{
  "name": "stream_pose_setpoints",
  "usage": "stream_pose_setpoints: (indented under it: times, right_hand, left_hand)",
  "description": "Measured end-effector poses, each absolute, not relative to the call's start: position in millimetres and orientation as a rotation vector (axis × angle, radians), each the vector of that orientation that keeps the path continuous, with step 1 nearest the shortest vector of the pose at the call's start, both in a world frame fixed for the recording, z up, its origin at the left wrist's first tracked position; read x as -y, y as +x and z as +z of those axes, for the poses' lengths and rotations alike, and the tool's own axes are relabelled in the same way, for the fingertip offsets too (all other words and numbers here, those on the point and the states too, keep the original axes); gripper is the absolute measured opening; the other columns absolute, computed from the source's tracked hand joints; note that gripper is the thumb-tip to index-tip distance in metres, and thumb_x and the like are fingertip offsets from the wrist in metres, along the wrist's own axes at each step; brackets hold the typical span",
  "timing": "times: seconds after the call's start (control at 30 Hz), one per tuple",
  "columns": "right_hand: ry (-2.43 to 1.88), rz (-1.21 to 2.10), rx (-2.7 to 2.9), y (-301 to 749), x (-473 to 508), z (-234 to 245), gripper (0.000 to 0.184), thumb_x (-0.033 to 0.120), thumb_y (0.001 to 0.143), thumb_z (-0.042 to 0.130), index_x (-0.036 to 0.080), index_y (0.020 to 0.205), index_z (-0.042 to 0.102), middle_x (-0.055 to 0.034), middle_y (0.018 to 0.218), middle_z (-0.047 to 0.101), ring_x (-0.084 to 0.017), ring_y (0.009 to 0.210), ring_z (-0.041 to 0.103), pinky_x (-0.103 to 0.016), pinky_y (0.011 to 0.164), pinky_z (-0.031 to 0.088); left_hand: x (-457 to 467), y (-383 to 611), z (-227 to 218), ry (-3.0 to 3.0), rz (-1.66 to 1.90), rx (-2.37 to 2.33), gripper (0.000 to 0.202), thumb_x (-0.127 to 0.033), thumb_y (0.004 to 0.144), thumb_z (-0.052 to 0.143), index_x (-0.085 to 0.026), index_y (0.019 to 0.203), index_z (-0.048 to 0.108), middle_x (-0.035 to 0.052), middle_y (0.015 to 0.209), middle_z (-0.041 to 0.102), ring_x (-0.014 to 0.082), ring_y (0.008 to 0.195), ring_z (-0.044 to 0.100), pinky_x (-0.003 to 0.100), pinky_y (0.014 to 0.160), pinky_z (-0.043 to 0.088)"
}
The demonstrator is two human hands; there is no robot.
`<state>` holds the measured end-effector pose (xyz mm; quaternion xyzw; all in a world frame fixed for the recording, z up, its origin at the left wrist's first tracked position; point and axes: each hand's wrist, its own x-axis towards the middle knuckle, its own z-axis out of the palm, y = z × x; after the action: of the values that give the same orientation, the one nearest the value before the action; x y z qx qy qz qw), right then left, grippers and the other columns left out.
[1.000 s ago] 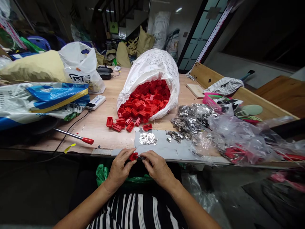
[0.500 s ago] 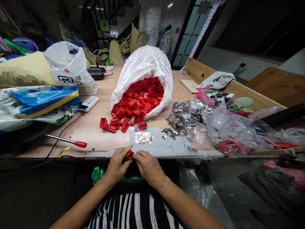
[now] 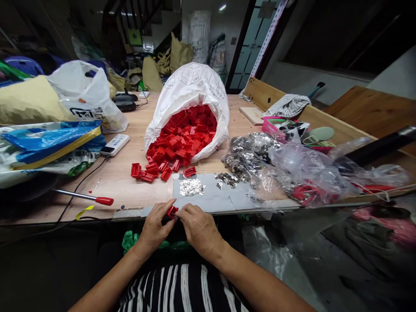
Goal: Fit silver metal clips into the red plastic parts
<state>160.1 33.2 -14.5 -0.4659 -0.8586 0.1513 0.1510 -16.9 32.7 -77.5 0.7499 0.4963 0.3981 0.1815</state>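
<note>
Pinching a hollow red plastic part [image 3: 172, 211] at lower centre is the left hand [image 3: 155, 226]; I cannot tell the grip of the right hand [image 3: 200, 227], its fingertips being hidden; beyond, flat shiny metal pieces [image 3: 192, 187] blur together; farther, a crinkled white sack [image 3: 195, 81] shades red blocks [image 3: 190, 135].

Moderate light falls across the tabletop [image 3: 120, 182], while the floor [image 3: 312, 247] and upper right corner sink into gloom. The scattered metal pieces [image 3: 191, 187] and clear plastic [image 3: 299, 164] glint; a white streak of glare [image 3: 222, 8] marks the back wall [image 3: 224, 24]. Wide-angle distortion stretches the edges. The red part [image 3: 172, 212] looks soft in detail.
</note>
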Motion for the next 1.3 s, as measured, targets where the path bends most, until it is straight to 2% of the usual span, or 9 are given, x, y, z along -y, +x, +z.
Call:
stream_pose_setpoints:
  times: [0.13, 0.6, 1.1, 1.2, 1.3]
  right_hand:
    - [-1.376, 0.55, 2.295, 170.8, -31.8, -12.1, 0.025, 0.015, 0.091, 0.048, 0.022, 0.111, 0.06, -0.0043, 0.099, 0.062, -0.016, 0.091, 0.06, -0.025, 0.084, 0.047]
    - [-1.417, 0.616, 2.325, 172.4, -41.8, -27.1, 0.023, 0.016, 0.091, 0.048, 0.022, 0.107, 0.064, -0.0051, 0.095, 0.064, -0.016, 0.089, 0.063, -0.026, 0.082, 0.049]
    - [-1.5, 0.534, 2.4, 155.6, -46.6, -28.2, 0.024, 0.014, 0.093, 0.042, 0.023, 0.102, 0.062, -0.0039, 0.093, 0.062, -0.016, 0.082, 0.063, -0.024, 0.073, 0.048]
    - [-1.498, 0.545, 2.387, 156.4, -45.0, -29.7, 0.024, 0.015, 0.093, 0.043, 0.024, 0.104, 0.061, -0.0033, 0.094, 0.061, -0.016, 0.084, 0.062, -0.023, 0.072, 0.048]
    - [-1.43, 0.625, 2.371, 163.1, -42.2, -28.4, 0.026, 0.015, 0.092, 0.043, 0.025, 0.112, 0.058, -0.0031, 0.096, 0.059, -0.016, 0.086, 0.061, -0.024, 0.074, 0.047]
  left_hand:
    - [-38.7, -14.0, -70.8, 2.082, 1.174, -1.418, 0.058, -0.015, 0.081, 0.061, -0.028, 0.135, 0.043, 0.0051, 0.109, 0.063, 0.0197, 0.099, 0.059, 0.039, 0.09, 0.048]
    - [-48.1, -11.2, -71.5, 2.089, 1.076, -1.4, 0.061, -0.013, 0.081, 0.059, -0.028, 0.137, 0.041, 0.0054, 0.11, 0.063, 0.0202, 0.101, 0.057, 0.039, 0.09, 0.048]
    - [-50.0, -11.7, -70.0, 2.1, 1.059, -1.381, 0.06, -0.014, 0.081, 0.059, -0.029, 0.137, 0.042, 0.0041, 0.1, 0.067, 0.0205, 0.093, 0.058, 0.038, 0.084, 0.05]
    - [-50.7, -12.9, -72.0, 2.08, 1.076, -1.373, 0.057, -0.014, 0.08, 0.06, -0.029, 0.134, 0.047, 0.0038, 0.098, 0.068, 0.0209, 0.092, 0.059, 0.039, 0.084, 0.05]
    - [-49.3, -14.9, -71.0, 1.977, 1.137, -1.398, 0.047, -0.017, 0.076, 0.066, -0.028, 0.121, 0.058, 0.0037, 0.097, 0.068, 0.0216, 0.092, 0.06, 0.04, 0.084, 0.05]
